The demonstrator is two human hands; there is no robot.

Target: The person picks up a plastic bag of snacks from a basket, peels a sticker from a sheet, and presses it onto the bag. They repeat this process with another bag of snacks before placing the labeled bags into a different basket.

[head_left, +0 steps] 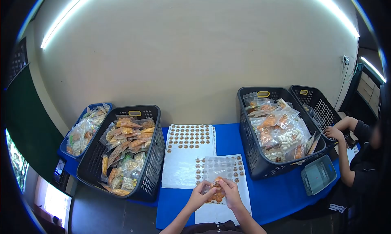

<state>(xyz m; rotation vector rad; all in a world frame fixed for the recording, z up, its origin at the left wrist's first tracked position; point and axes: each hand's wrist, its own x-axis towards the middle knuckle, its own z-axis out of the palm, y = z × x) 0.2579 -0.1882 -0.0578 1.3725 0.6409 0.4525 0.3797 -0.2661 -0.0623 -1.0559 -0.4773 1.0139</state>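
A clear zip bag (219,165) with orange-brown pieces in its lower part lies over a sheet of round brown stickers (240,185) at the front middle. My left hand (200,193) pinches the bag's left side. My right hand (231,192) holds its right side, fingers near a round brown sticker on the bag. Part of the contents is hidden behind my fingers. Just behind and to the left is another white sheet (177,171) with rows of the same stickers on its upper half.
Dark baskets of filled bags stand left (152,160) and right (254,160) on a blue cloth (269,197). Further left is a blue basket (67,142). At right are another dark basket (326,108), a greenish bin (319,175) and another person's arms (345,156).
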